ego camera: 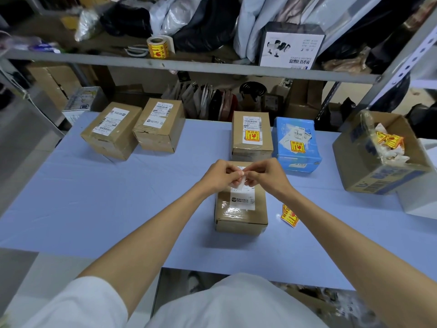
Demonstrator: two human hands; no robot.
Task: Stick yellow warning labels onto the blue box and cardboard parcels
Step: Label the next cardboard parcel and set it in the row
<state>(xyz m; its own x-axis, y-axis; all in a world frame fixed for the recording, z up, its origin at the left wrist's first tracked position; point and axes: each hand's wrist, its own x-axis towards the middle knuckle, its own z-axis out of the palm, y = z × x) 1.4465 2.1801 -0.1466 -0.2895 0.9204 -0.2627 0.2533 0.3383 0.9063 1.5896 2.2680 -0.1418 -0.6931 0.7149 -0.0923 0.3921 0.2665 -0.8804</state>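
At the far left of the pale blue table (94, 197) stand a brown cardboard parcel (111, 133) and its neighbour parcel (160, 127), each showing only white shipping slips. At centre, the left hand (221, 176) and right hand (267, 176) together pinch a small white paper piece (238, 183) over a nearer taped parcel (241, 214); its printed side is hidden. Behind, a labelled parcel (251, 136) and the blue box (296, 144) each carry a yellow sticker. A loose yellow warning label (289, 216) lies partly covered by the right forearm.

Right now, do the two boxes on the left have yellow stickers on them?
No, the far-left box and its neighbour show only white labels on top.
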